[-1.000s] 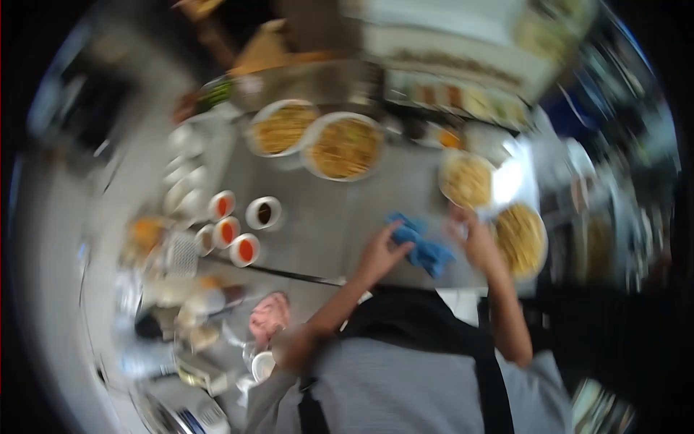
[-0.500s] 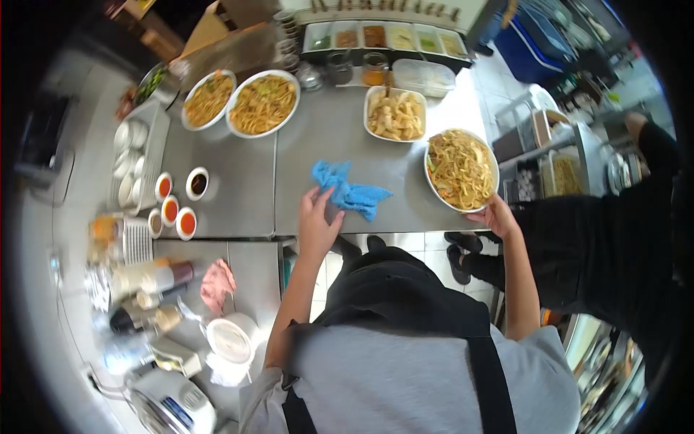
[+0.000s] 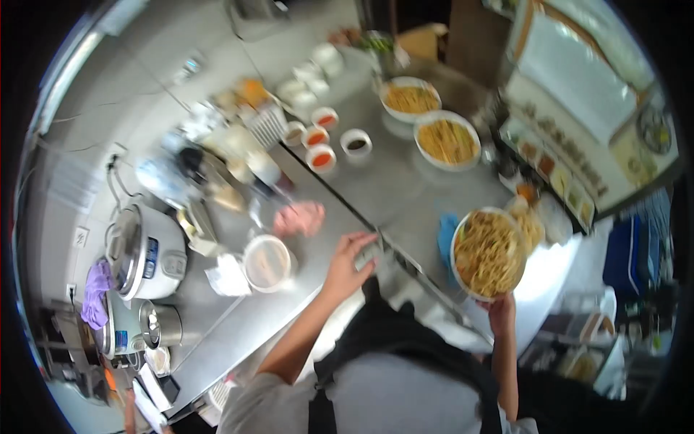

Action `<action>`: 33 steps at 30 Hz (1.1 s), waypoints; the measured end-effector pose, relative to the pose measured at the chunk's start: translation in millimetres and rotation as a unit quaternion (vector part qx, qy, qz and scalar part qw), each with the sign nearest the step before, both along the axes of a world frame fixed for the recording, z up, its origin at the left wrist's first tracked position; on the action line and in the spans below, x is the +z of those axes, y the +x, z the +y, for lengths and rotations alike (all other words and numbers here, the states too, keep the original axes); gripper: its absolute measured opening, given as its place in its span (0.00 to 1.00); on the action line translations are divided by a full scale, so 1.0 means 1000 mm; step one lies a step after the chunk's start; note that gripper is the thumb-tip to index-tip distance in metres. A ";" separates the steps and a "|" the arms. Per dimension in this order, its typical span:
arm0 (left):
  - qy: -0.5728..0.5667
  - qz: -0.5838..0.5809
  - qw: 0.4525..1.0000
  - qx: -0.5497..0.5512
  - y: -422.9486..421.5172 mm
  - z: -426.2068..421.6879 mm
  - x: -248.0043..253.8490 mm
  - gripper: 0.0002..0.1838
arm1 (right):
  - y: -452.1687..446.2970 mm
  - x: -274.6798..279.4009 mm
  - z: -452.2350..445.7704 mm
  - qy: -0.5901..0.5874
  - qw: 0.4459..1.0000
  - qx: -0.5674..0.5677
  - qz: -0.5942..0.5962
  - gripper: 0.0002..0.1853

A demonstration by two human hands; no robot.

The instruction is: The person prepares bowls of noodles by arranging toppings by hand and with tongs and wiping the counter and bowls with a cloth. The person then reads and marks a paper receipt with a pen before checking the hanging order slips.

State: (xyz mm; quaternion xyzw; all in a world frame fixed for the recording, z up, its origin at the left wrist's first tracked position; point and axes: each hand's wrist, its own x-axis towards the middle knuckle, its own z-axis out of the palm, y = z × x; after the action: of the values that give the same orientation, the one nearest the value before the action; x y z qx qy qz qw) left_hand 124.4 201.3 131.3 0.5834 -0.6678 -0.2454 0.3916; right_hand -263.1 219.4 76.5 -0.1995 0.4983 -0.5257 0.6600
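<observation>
My right hand (image 3: 500, 315) grips the near rim of a white bowl (image 3: 455, 253) full of noodles (image 3: 489, 253). The bowl appears raised above the steel counter and hides part of a blue cloth (image 3: 446, 237) lying beside it. It also partly covers a container of pale pieces of food (image 3: 531, 228). With fingers apart and nothing in it, my left hand (image 3: 350, 266) hovers near the seam between two counters. A pink cloth (image 3: 299, 218) and a lidded round tub (image 3: 267, 262) are to its left.
Farther back stand two more noodle bowls (image 3: 434, 160). Small cups of red sauce (image 3: 320, 158) and dark sauce (image 3: 356, 144) sit near the counter seam. A rice cooker (image 3: 155, 253) is on the left. Another person's hand (image 3: 130, 412) shows at lower left.
The view has turned left. My right hand has lifted the noodle bowl, bringing it leftward partly over the blue cloth. My left hand has come away from the cloth.
</observation>
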 end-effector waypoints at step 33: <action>-0.329 0.071 0.941 -0.019 0.175 -0.421 0.286 0.23 | 0.084 0.061 -0.146 -0.147 0.640 0.044 0.753 0.25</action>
State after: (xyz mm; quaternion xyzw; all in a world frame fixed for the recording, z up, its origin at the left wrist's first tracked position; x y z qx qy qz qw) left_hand 299.7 -220.2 417.7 0.3900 -0.6927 -0.0599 0.6037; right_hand -179.0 73.2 138.0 -0.6422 0.7299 -0.2305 0.0415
